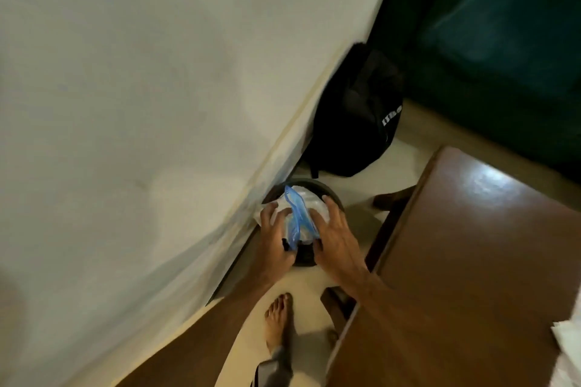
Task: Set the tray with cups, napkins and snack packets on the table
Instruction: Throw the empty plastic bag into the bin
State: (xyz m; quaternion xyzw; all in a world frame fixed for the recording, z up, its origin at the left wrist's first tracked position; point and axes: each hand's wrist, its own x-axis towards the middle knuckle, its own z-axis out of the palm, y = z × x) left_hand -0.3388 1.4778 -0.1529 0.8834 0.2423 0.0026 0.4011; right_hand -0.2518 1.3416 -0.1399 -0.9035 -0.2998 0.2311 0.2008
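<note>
We see both hands clamped on a round dark tray (317,186). The left hand (276,239) spreads its fingers over the tray's left side with the thumb hooked at the near rim. The right hand (338,239) does the same on the right side, fingers splayed wide and thumb tucked in at the near rim. Between the two hands a blue-and-clear plastic packet (298,217) stands up in the tray, with pale crumpled wrapping (309,203) behind it. We cannot tell what else lies in it.

The tray is not on the glossy brown wooden table (471,261). It is just off the table's left edge, over the pale floor (408,129). Left of the table, past the tray, a white sheeted bed (141,104) crowds close against the left hand. Beyond the table's far left corner sits a black backpack (355,116), and behind the table is dark green upholstery (487,56). A bare foot (278,320) stands near the table's left side, and white paper (569,339) lies at the table's right edge.
</note>
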